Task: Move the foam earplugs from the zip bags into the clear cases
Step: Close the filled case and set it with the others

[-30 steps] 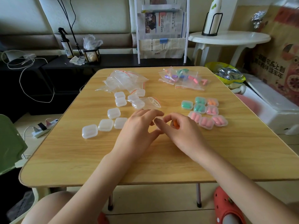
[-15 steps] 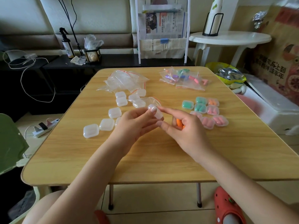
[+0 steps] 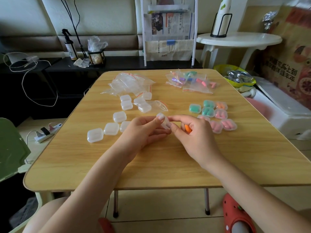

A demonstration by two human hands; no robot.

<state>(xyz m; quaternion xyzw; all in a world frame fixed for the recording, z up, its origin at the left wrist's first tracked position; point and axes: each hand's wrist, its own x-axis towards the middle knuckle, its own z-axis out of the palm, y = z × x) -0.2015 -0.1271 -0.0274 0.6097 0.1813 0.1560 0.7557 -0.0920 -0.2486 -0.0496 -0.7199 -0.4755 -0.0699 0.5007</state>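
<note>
Landmark: the clear case being held above the middle of the tabletop; every place below is being given from it.

Far left of the case: empty clear cases are lying closed in a loose row on the tabletop, with more of them up and to the left.

Up and left of the case: emptied zip bags are piling at the far side, and one more flat bag is lying just beyond the case.

Left hand: its grip is curling round the case from the left, fingertips pinching it and keeping it lifted off the tabletop.

Case in hand: it is looking empty, and whether the lid is starting to part I cannot tell.

Right hand: index finger and thumb are working at the case's right edge, while the other fingers are tucking an orange earplug against the palm, so this grip is closing on the earplug.

How to do it well: I judge this to be the opening step, so the left hand should be steadying the base while the right is prying at the lid seam, not squeezing the soft foam.

Risk: the earplug looks liable to slip out while the lid is snapping open.

Right of the case: filled cases of green, orange and pink earplugs are clustering close together.

Up and right of the case: full zip bags of mixed earplugs are waiting, so plenty of work is remaining.
</note>
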